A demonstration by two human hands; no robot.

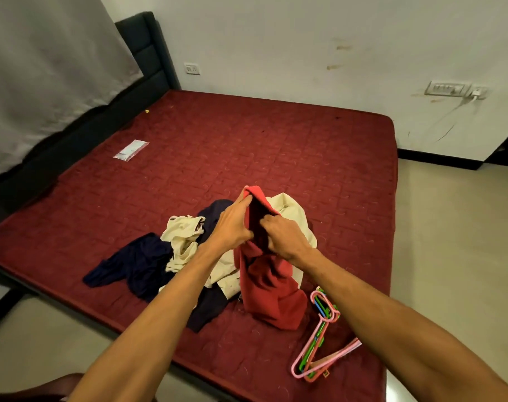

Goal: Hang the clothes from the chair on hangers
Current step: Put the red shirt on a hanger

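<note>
Maroon mattress point(247, 140): red garment point(271, 294) stands vertical near front edge, top end up, gripped by left hand point(232, 224) and right hand point(286, 237); hangers point(319, 340) just beside it, hooks pointing away.

Dim warm indoor light, soft shadows, wide-angle edge distortion
</note>
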